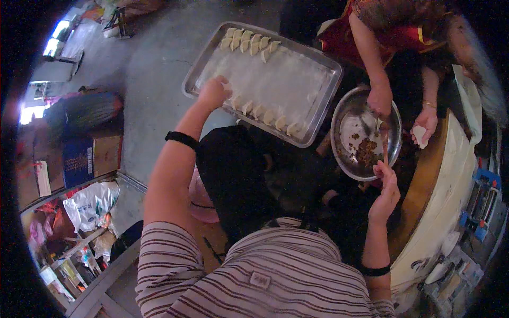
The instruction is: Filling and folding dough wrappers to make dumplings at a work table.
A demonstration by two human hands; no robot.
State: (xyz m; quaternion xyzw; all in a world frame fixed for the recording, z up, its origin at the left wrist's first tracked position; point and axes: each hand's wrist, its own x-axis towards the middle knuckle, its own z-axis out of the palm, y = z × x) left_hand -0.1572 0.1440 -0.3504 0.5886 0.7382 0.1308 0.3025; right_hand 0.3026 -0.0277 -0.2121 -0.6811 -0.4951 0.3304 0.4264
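My left hand [215, 94] is over the left side of a shallow metal tray [274, 75], its fingers curled together. A pale bit shows at the fingertips, but whether it is a dumpling in the grip is unclear. Beside this hand, a row of folded dumplings [269, 117] runs along the tray's near edge. Several more dumplings [254, 47] sit in rows at the far left corner. My right hand [386, 187] grips the end of a thin wooden utensil [385, 145] at the near rim of a steel bowl [338, 155]. Brown minced filling [368, 153] lies in the bowl.
Across from me, another person's hand [380, 99] reaches into the bowl with a utensil. That person's other hand [426, 125] holds a flat dough wrapper [419, 136]. A covered table [433, 206] curves along the right. Cardboard boxes [107, 155] stand at the left.
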